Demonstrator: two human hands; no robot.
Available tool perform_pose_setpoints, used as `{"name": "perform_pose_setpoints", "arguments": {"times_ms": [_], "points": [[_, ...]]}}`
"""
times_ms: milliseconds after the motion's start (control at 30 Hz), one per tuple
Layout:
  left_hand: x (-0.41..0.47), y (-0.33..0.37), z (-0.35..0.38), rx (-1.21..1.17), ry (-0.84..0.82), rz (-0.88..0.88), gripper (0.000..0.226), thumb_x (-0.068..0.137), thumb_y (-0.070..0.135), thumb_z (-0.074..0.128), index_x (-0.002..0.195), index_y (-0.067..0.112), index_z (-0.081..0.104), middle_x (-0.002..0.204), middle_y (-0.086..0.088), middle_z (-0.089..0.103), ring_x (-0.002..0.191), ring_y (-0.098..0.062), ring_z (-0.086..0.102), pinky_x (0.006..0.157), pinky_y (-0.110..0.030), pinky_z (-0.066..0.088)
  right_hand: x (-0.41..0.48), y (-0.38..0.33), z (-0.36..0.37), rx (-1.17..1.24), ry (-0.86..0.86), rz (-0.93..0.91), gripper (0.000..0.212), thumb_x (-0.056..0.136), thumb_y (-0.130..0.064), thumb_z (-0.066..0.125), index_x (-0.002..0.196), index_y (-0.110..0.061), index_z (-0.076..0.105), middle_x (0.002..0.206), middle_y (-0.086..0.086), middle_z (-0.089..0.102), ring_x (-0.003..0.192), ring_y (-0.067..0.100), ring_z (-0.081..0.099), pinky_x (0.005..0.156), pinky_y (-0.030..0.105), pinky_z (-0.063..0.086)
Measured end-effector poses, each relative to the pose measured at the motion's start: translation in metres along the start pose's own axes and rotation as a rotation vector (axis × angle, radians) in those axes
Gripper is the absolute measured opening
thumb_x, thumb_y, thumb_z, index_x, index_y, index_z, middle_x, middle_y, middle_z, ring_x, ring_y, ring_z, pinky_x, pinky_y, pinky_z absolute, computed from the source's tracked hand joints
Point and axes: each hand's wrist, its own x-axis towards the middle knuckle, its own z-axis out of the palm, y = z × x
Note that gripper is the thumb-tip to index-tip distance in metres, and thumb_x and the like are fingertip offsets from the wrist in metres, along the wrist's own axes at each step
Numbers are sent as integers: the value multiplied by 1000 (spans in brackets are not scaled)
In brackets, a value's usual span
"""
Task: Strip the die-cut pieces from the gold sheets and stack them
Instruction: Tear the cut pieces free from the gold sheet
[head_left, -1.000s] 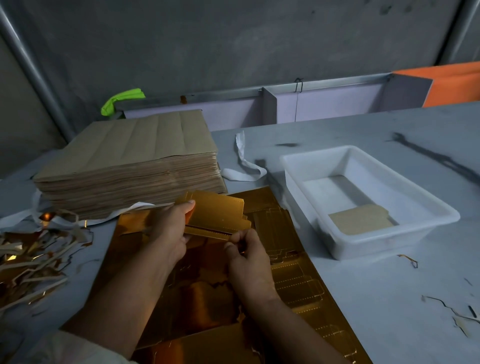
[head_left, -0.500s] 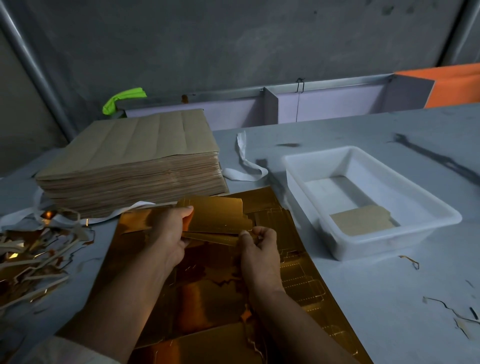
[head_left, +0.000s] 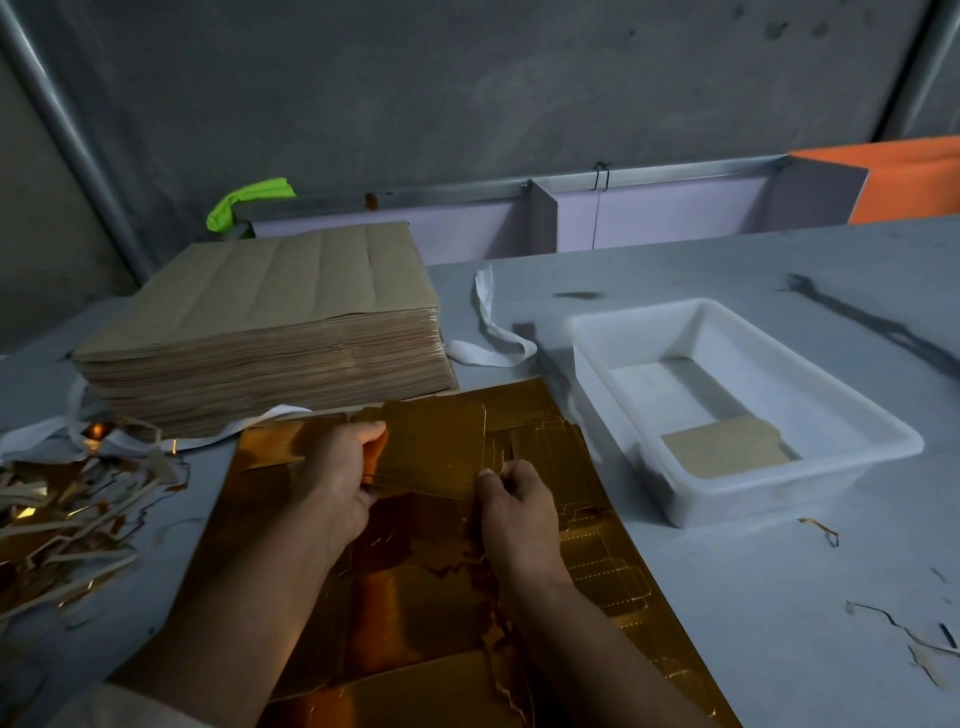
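Observation:
A shiny gold sheet (head_left: 415, 613) with die-cut outlines lies on the grey table in front of me. Above its far half I hold a small bundle of gold die-cut pieces (head_left: 431, 447). My left hand (head_left: 337, 483) grips the bundle's left end, thumb on top. At the bundle's lower right corner my right hand (head_left: 514, 509) pinches it. A white plastic tub (head_left: 623, 358) to the right holds a short stack of pieces (head_left: 727, 447), brown side up.
A tall stack of brown-backed sheets (head_left: 270, 332) stands at the back left. Gold and white scrap strips (head_left: 67, 509) are heaped at the left. A white strap (head_left: 493, 338) lies behind the sheet. Small scraps (head_left: 904, 634) dot the table at right.
The bundle has dropped lower and flatter toward the sheet. My right hand slid from under the middle of the bundle to its right corner. The left hand kept its grip.

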Motion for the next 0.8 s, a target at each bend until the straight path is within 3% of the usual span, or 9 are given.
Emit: {"name": "perform_pose_setpoints", "arguments": {"times_ms": [167,400,533,600,700,800], "points": [[-2,-1,0,4,2,4,18,86,15,68,95,19,53,106,-11,60,96,-27,60,65,-38,48,0,-1,-1,-7,-1,0,13,102,-26,50,90,-21,52,77,2,56,60,12,51,51,21,44],[-3,-1,-3,-16,-7,2,18,86,12,67,97,18,54,109,-12,60,99,-29,61,80,-44,53,0,-4,1,0,4,6,12,101,-26,52,91,-20,53,83,4,60,71,19,58,64,31,53],[-4,-2,-5,-32,-6,8,15,89,11,65,94,18,53,102,-10,58,91,-25,60,63,-36,48,-2,-4,1,0,-6,-12,12,100,-25,54,90,-18,54,83,7,63,70,19,59,61,30,51],[-5,-2,-5,-39,-5,17,16,89,11,64,101,17,54,101,-9,57,89,-24,59,61,-34,46,-2,-5,1,-8,-11,-18,12,100,-24,54,90,-18,54,83,7,63,69,19,59,61,29,51],[-2,-1,-7,-25,-3,48,44,89,12,64,131,22,52,110,-7,56,103,-27,57,84,-43,51,-4,-5,2,-3,-21,-13,13,100,-24,55,88,-18,54,78,6,63,66,18,58,59,30,50],[0,0,-8,-25,7,81,54,87,13,67,137,24,49,121,-9,56,111,-28,56,100,-49,46,-5,-6,2,14,-45,3,15,99,-24,56,86,-17,54,75,4,61,66,19,58,61,33,50]]}}
